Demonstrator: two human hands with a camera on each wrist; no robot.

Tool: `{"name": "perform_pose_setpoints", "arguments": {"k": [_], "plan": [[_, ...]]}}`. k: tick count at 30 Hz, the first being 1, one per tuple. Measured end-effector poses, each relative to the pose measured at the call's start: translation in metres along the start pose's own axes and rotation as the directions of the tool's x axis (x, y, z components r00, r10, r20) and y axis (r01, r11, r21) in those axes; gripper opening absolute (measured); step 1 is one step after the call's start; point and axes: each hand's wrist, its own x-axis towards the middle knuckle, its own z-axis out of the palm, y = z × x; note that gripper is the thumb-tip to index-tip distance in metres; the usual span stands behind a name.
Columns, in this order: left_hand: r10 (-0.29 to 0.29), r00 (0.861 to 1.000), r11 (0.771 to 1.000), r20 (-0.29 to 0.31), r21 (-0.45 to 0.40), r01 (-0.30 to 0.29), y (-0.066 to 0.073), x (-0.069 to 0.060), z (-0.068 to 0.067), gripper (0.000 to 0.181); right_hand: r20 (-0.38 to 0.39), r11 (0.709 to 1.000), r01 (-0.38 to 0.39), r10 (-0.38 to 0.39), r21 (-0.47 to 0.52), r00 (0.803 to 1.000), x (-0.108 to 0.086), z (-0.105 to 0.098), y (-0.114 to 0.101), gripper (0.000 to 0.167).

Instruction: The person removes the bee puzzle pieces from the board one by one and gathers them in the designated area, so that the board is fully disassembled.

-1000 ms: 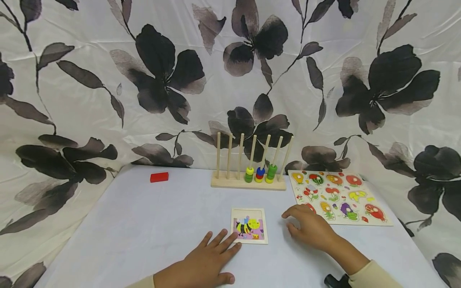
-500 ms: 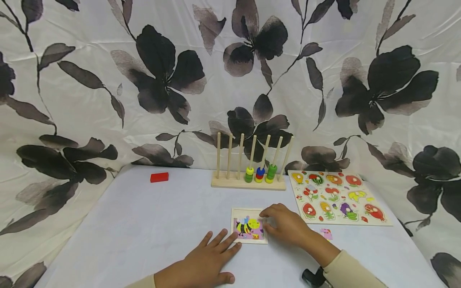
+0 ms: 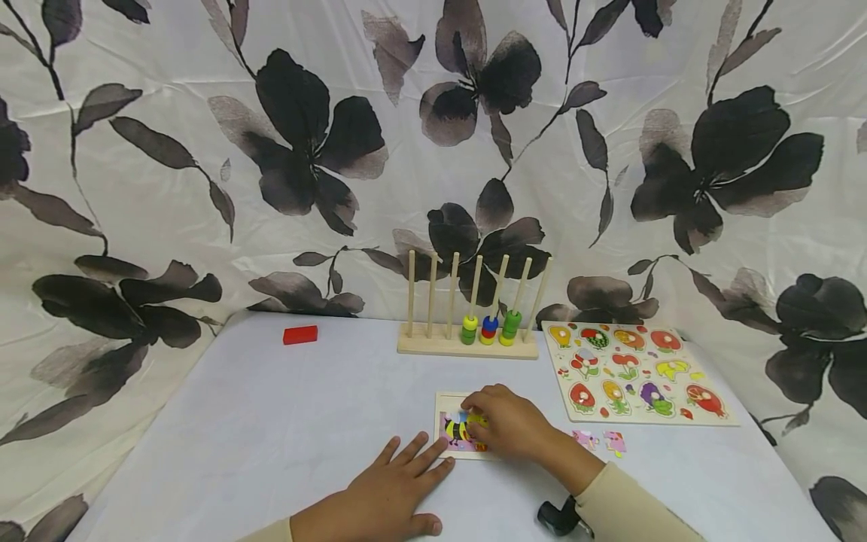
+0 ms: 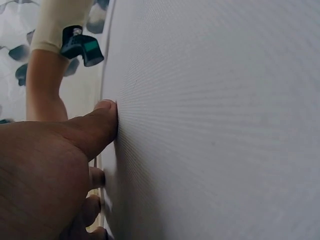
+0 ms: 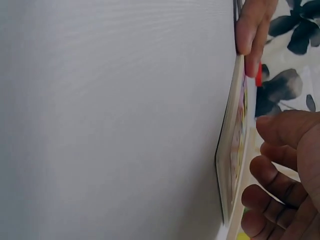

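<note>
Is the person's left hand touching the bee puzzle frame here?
Touching. The right wrist view shows it: the left hand has its fingertips on the end of the puzzle frame, with no gap between.

Bee puzzle: right side hidden under right hand. Loose pieces toward table right edge: print too small to tell. Table near edge cut off.

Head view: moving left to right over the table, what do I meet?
Red block → left hand → bee puzzle → right hand → fruit board. The peg rack overlaps the bee puzzle's span, so it's left out.
</note>
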Motion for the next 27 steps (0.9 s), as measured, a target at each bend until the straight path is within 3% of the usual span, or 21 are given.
{"name": "perform_pose_setpoints", "arguments": {"k": [8, 18, 27], "plan": [[0.011, 1.000, 1.000, -0.007, -0.009, -0.011, -0.001, -0.001, 0.000, 0.084, 0.037, 1.000, -0.017, 0.017, -0.004, 0.999, 0.009, 0.004, -0.006, 0.028], [0.047, 0.997, 0.999, -0.061, -0.001, -0.048, -0.004, -0.002, 0.003, 0.084, 0.074, 0.999, -0.037, 0.038, -0.015, 0.997, 0.014, 0.006, -0.010, 0.030], [0.014, 1.000, 1.000, -0.016, 0.000, -0.014, 0.001, -0.003, -0.003, 0.084, 0.097, 0.999, -0.047, 0.048, -0.013, 0.994, 0.015, 0.004, -0.013, 0.026]]}}
